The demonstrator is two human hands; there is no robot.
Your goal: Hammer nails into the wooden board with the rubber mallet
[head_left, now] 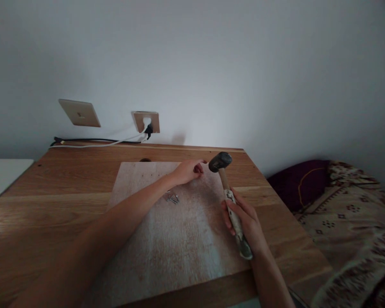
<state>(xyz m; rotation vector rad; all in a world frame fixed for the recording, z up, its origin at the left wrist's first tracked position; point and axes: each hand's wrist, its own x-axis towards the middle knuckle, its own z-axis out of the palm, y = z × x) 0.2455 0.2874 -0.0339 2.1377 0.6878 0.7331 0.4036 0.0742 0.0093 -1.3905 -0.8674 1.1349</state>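
My right hand [244, 218] is wrapped round the pale, worn handle of a hammer [231, 201]. Its dark head is raised above the far right part of a whitish wooden board [176, 244]. My left hand [190, 170] reaches across the board to its far edge, just left of the hammer head. Its fingers are curled together low over the surface; whatever they may hold is hidden or too small to make out. Several loose nails [173, 198] lie on the board below my left wrist. Small dark dots [152, 175] run in a row near the board's far edge.
The board lies on a brown wooden table [51, 205] against a pale wall. Plugs and cables [109, 143] run from a wall socket [147, 122] along the table's back edge. Right of the table are patterned fabric [349, 218] and a purple cushion-like item [298, 179].
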